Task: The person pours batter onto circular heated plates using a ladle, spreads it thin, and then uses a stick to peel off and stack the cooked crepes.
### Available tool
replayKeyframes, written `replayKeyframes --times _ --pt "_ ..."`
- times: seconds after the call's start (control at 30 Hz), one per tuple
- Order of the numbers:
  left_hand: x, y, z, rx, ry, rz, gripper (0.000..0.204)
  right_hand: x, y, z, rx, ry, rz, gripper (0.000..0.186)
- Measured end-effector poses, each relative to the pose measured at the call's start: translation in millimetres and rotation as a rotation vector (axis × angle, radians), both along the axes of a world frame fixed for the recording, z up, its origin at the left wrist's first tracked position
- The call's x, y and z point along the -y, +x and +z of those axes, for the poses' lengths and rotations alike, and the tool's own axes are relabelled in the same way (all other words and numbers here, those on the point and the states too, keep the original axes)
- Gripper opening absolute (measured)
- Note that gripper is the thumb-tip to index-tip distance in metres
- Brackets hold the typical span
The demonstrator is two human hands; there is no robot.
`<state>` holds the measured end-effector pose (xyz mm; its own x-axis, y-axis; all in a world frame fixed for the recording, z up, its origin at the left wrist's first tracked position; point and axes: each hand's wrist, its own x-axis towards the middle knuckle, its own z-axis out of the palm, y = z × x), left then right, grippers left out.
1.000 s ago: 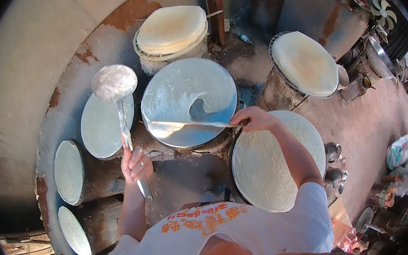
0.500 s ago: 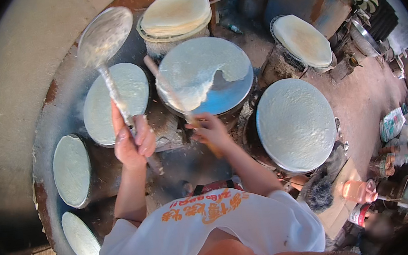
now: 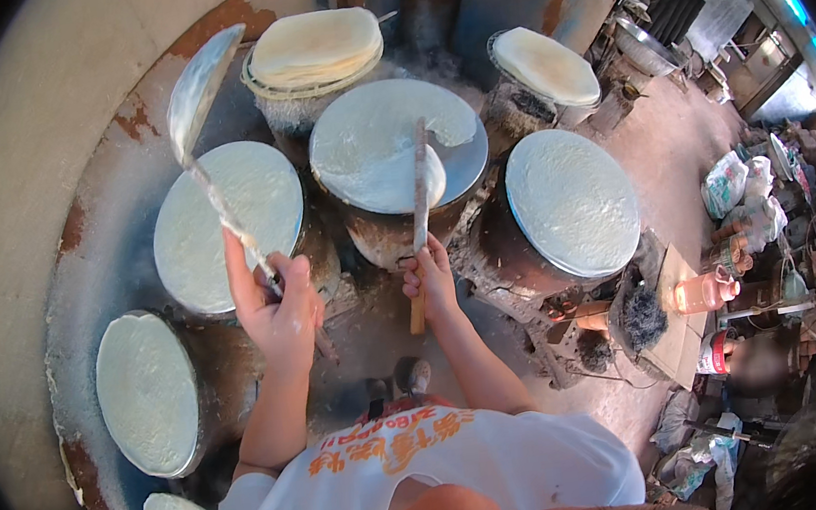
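Note:
My left hand [image 3: 281, 305] is closed round the handle of a long batter-smeared ladle [image 3: 205, 92]. Its bowl is raised and tipped on edge above the left-hand round griddle [image 3: 224, 226], which is coated in pale batter. In my right hand [image 3: 431, 278] is a flat wooden batter spreader [image 3: 420, 188], its blade over the middle griddle [image 3: 459, 174]. Batter [image 3: 373, 128] covers most of that plate, with a bare grey patch at the right. A thick white lump of batter [image 3: 435, 176] lies beside the blade.
Another batter-coated griddle [image 3: 573, 201] stands to the right, and one more [image 3: 147, 396] to the left. Behind are a stack of thin flatbreads [image 3: 316, 49] and a second flatbread pile [image 3: 546, 66]. A curved wall ledge [image 3: 84, 322] runs along the left. An orange-pink jug [image 3: 704, 292] stands at right.
The ladle's bowl has turned from facing me to edge-on. The spreader has swung from leaning left to nearly upright, and batter now covers more of the middle griddle's front. My view has shifted.

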<state>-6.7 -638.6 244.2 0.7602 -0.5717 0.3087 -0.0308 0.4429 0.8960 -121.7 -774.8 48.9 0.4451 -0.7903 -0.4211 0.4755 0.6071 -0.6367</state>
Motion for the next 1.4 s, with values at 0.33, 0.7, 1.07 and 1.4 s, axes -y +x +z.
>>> replayKeyframes --times 0.33,0.7,1.07,1.4 --pt "8 2 -20 0.038 0.121 0.053 0.070 27 -80 1 -0.405 -0.160 0.279 0.038" --pt "112 -39 -27 0.062 0.133 -0.014 0.066 110 -97 24 -0.459 -0.424 0.463 0.033" --pt "200 -76 -33 0.093 0.164 -0.052 0.059 211 -162 28 -0.748 -0.634 0.823 0.037" --pt "245 -88 -15 -0.110 0.403 -0.190 0.060 279 -142 34 -1.127 -1.237 0.387 0.033"
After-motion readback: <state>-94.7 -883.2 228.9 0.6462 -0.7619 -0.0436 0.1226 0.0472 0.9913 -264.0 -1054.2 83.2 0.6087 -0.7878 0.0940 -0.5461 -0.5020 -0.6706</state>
